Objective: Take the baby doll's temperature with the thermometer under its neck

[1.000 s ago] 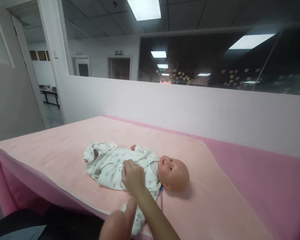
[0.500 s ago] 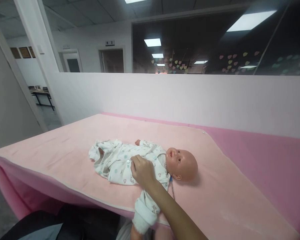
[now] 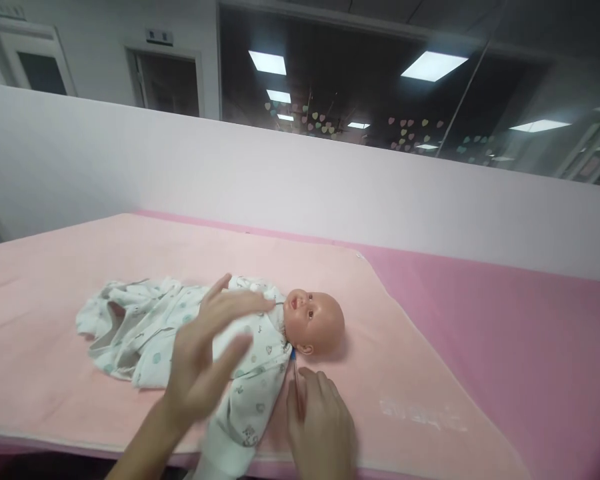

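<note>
A baby doll (image 3: 314, 321) in a white printed romper (image 3: 150, 330) lies on its back on a pink blanket (image 3: 55, 267), head to the right. My left hand (image 3: 207, 357) hovers open over the doll's chest, fingers spread and blurred by motion. My right hand (image 3: 320, 427) rests on the blanket just below the doll's head with its fingers curled together. A thin blue-tipped stick (image 3: 295, 377) runs from the doll's neck along that hand's left side; I cannot make out whether the fingers grip it. The romper's near sleeve (image 3: 243, 413) hangs toward the blanket's front edge.
The blanket covers a darker pink padded table (image 3: 505, 347), which shows bare on the right. A white half wall (image 3: 330, 180) with dark glass above runs along the far side. The table's front edge is at the bottom of the view.
My right hand left the doll's chest and dropped to the blanket below the head. My left hand came up over the chest. The view swung right and down.
</note>
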`<action>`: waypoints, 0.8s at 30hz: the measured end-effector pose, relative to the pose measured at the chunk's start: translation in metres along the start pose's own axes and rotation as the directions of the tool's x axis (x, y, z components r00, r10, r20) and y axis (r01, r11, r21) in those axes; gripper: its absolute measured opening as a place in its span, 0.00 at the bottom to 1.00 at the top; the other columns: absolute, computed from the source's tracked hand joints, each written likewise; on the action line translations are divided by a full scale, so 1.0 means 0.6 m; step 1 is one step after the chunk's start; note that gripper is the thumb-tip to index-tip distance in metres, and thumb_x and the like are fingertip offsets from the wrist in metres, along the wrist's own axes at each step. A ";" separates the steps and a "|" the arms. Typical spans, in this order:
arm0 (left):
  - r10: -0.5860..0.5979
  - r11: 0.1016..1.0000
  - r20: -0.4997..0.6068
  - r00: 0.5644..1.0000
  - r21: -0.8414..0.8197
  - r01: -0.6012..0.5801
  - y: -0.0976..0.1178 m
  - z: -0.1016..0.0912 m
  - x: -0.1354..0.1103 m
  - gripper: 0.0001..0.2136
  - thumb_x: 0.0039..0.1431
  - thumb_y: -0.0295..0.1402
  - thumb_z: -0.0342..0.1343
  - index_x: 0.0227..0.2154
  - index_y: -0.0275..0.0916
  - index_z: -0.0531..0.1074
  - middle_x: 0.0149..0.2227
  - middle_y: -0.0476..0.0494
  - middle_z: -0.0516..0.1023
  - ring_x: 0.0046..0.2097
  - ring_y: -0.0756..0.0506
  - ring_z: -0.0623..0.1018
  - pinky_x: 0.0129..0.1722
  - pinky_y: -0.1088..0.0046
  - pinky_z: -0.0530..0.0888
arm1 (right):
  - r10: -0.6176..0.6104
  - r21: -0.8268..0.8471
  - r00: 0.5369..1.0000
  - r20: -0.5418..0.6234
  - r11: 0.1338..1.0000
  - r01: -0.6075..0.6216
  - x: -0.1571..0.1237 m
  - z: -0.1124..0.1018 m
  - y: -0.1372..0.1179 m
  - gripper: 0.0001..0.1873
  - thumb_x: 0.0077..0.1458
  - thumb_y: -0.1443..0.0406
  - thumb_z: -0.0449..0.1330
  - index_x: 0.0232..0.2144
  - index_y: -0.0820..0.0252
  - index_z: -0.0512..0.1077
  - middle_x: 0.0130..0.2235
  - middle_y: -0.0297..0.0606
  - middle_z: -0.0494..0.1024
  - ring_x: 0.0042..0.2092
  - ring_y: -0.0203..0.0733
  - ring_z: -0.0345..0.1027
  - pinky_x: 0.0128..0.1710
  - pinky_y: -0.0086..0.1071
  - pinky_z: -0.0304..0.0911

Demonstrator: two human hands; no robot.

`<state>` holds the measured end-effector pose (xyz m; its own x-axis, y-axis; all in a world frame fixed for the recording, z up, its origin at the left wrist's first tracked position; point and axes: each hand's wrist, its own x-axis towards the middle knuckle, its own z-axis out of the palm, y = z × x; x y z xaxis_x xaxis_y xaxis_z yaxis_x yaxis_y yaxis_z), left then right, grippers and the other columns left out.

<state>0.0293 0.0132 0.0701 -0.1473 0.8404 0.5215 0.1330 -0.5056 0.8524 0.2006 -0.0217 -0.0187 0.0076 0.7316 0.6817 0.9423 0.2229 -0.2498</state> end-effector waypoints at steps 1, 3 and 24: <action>0.045 0.998 -0.013 0.999 0.036 -0.045 -0.009 0.004 0.027 0.14 0.54 0.47 0.53 0.35 0.44 0.76 0.40 0.46 0.76 0.47 0.39 0.72 0.51 0.58 0.66 | -0.018 -0.086 0.999 0.043 0.996 0.022 -0.007 0.002 0.007 0.04 0.52 0.67 0.54 0.30 0.56 0.69 0.24 0.38 0.71 0.27 0.44 0.66 0.26 0.34 0.56; 0.084 0.989 -0.022 0.996 0.123 -0.081 -0.045 0.009 0.083 0.17 0.56 0.46 0.49 0.35 0.39 0.76 0.35 0.45 0.78 0.41 0.41 0.74 0.46 0.62 0.68 | -0.041 -0.211 0.995 0.086 0.976 0.058 -0.017 0.006 0.013 0.04 0.49 0.68 0.56 0.24 0.57 0.68 0.23 0.38 0.70 0.27 0.44 0.64 0.27 0.35 0.54; -0.185 0.977 0.233 0.955 -0.064 0.205 -0.187 0.009 0.145 0.18 0.47 0.45 0.55 0.29 0.34 0.77 0.28 0.42 0.78 0.32 0.45 0.74 0.37 0.69 0.69 | 0.086 0.754 0.952 0.293 0.591 -0.286 0.239 -0.164 -0.001 0.25 0.52 0.55 0.50 0.12 0.55 0.44 0.14 0.24 0.43 0.17 0.27 0.37 0.17 0.27 0.36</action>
<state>0.0068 0.1441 0.0194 0.0634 0.9414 0.3312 0.0373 -0.3339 0.9419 0.2342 0.0198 0.1472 -0.0093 0.9046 0.4261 0.3028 0.4086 -0.8610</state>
